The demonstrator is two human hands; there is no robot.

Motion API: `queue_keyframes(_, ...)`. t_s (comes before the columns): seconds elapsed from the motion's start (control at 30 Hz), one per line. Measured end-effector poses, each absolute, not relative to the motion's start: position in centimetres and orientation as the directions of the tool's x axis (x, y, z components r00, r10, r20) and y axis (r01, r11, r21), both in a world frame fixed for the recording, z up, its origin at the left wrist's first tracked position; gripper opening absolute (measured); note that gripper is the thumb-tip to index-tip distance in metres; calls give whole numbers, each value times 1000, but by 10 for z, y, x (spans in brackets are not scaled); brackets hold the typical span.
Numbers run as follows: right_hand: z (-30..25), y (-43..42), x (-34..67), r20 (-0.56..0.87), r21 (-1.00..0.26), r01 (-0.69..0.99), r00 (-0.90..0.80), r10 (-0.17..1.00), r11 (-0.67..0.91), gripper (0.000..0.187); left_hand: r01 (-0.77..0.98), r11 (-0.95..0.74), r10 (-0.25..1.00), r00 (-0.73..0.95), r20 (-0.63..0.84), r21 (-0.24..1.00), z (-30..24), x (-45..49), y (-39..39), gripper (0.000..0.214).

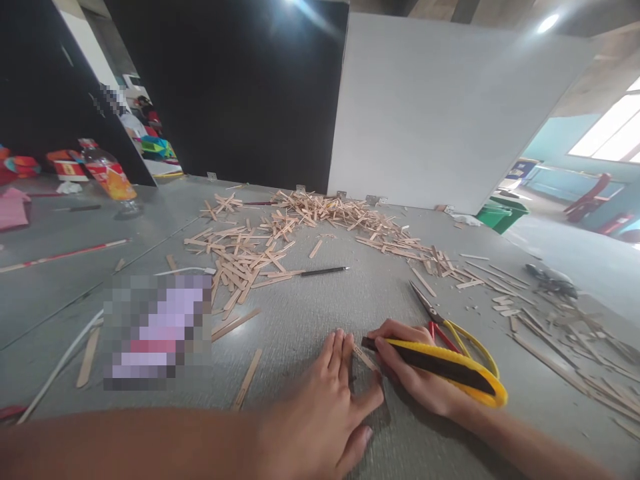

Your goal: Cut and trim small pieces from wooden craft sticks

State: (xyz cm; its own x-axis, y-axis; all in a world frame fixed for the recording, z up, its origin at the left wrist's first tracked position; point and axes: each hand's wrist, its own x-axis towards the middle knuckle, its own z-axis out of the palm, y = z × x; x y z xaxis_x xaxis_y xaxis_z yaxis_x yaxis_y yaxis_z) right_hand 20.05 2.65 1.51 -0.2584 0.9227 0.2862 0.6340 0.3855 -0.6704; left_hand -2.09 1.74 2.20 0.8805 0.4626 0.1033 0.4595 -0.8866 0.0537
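Note:
My left hand (333, 400) lies low on the grey tabletop, its fingertips pinning a short wooden craft stick (366, 358) from both ends. From the right, my right hand (415, 370) grips a yellow and black utility knife (445, 367). The knife's dark front end meets the stick between my hands; the blade itself is too small to make out. Just beyond my right hand are scissors (434, 312) with yellow handles, blades pointing away, and a red-handled tool (443, 337) partly hidden by them. Another craft stick (249, 379) lies left of my left hand.
Heaped craft sticks (320, 210) spread in an arc across the table. A black pen (325, 271) lies in front of them. Cut pieces (505, 307) are scattered rightward. Farther left are a blurred-out purple object (165, 327), a white cable (60, 365) and a drink bottle (107, 173). Upright panels (425, 107) stand behind.

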Motion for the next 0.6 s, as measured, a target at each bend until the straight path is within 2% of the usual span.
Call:
queue_keyframes(0.33,14,27,197,296,-678,604,-298,907,420,26,452,-892,451,888,91,12,20,-21,18,64)
queue_keyframes(0.6,15,27,198,285,-659,622,-314,906,423,27,443,-896,442,893,86,3,22,-20,18,59)
